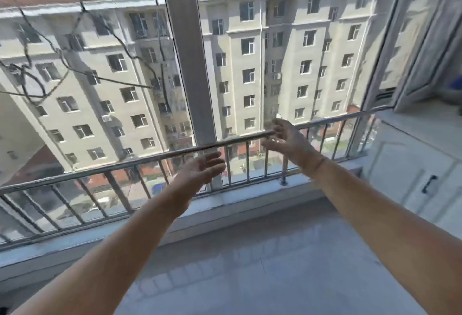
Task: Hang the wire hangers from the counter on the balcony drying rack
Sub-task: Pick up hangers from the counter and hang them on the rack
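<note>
Both arms reach out toward the window. The left hand (pixel 202 167) is empty, and its fingers (pixel 215 158) are straight and loose. The right hand (pixel 287 137) is empty too, with its fingers (pixel 277 124) spread near the metal railing (pixel 125 164). Blurry dark wire hangers (pixel 15 67) hang high on the left, in front of the glass. The white desk (pixel 412 119) is on the right.
</note>
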### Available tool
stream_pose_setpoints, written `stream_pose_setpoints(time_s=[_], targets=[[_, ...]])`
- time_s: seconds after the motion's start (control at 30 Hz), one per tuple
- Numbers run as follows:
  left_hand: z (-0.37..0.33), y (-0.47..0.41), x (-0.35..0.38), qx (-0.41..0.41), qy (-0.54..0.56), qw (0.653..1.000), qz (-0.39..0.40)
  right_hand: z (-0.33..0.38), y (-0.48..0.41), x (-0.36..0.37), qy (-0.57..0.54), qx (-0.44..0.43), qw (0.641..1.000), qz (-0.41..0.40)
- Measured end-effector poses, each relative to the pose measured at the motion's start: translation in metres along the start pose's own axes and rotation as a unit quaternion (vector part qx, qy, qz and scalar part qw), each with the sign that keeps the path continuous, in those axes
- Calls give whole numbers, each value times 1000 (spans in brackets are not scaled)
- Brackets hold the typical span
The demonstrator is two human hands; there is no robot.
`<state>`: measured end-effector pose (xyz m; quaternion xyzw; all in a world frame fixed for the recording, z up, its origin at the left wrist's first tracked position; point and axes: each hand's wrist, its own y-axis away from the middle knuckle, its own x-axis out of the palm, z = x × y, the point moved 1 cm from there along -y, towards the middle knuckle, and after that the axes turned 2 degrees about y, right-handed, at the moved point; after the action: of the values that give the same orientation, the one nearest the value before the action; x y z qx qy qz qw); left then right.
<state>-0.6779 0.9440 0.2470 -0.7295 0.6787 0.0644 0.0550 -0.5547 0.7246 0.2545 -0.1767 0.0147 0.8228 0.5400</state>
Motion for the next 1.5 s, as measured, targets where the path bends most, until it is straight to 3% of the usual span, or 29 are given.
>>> stream_pose_setpoints(time_s=[0.17, 0.57, 0.97, 1.5], targets=[[8, -21, 79, -12, -16, 993, 116, -42, 46, -69, 59, 43, 993, -94], [-11, -99, 329, -11, -16, 967, 256, -159, 161, -291, 47, 192, 929, -314], [-18, -163, 606, -27, 3, 946, 323, -233, 271, -521, 50, 257, 869, -420], [-21, -288, 866, -66, 1, 889, 453, -334, 327, -708, -7, 328, 742, -585]])
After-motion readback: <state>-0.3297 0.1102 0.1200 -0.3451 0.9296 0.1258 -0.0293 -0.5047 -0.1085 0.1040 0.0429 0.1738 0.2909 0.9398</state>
